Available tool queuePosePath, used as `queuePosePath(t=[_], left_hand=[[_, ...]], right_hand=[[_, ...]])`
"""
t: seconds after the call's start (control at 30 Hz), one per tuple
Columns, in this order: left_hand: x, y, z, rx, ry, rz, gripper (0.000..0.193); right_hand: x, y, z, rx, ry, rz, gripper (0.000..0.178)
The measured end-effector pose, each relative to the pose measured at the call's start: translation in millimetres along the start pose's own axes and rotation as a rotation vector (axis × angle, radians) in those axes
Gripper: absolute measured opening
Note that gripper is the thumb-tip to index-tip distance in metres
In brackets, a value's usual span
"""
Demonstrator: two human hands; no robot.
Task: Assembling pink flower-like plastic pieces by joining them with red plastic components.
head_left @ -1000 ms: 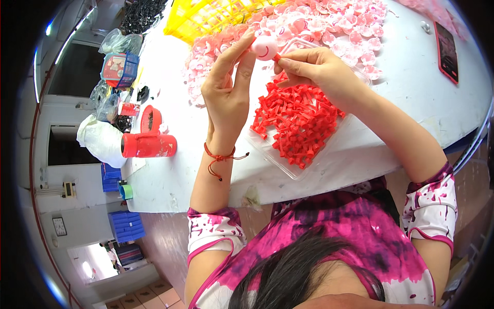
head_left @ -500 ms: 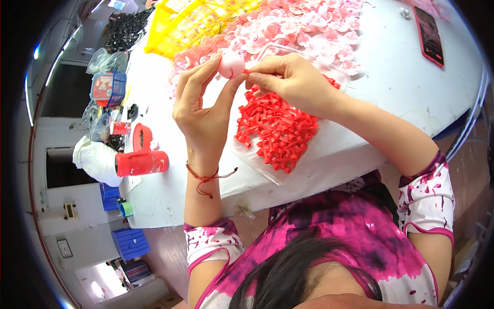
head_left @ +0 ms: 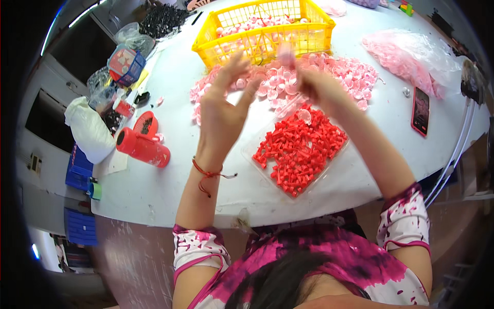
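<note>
My left hand (head_left: 224,110) is raised over the white table, fingers spread and nothing in them. My right hand (head_left: 324,90), smeared by motion, has its fingers curled together. At its fingertips is a blurred small pink ball (head_left: 285,54), in front of the yellow plastic basket (head_left: 262,37). The red piece at the ball's end cannot be made out. Below the right hand, a clear plastic tray (head_left: 259,167) holds a heap of small red plastic pieces (head_left: 303,149). Many pink cup-shaped shells (head_left: 355,80) lie in front of the basket, which contains more pink balls.
A red thermos (head_left: 149,149) and a red strainer-like cup (head_left: 146,125) stand on the left. To the right lie a phone (head_left: 421,110) in a red case and a clear bag (head_left: 411,56) with pink contents. A white bag (head_left: 88,131) sits at the left edge.
My left hand has let go of the pink ball and opened. My right hand and the ball have moved right, toward the basket. The view has shifted, showing more of the basket.
</note>
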State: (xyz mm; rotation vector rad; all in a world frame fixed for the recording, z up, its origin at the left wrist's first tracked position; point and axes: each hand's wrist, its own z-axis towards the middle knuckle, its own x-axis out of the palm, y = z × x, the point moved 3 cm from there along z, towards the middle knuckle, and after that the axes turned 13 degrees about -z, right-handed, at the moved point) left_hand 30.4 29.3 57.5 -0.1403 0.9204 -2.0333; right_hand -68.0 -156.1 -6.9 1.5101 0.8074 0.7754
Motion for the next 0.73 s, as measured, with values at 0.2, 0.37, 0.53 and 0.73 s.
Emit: queuePosePath(t=[0.2,0.37,0.53,0.73], left_hand=[[-10.9,1.2,4.8,0.025,-0.063,-0.166,0.038],[-9.3,-4.7,1.4,0.005,-0.045,-0.227,0.035],[-2.1,10.6,3.9,-0.098,0.106,-0.111,0.027],[18.6,108.0,-10.4,-0.395,0.141,-0.311,0.023]], right_hand=[[-25.9,95.2,54.4,-0.157,-0.065,0.017,0.069],[-41.3,16.4,25.9,-0.254,-0.185,-0.463,0.056],[-109.6,-12.9,-41.7,-0.462,-0.609,-0.621,0.038],[-234.6,-47.1,-129.3,-0.584,-1.268,-1.265,0.02]])
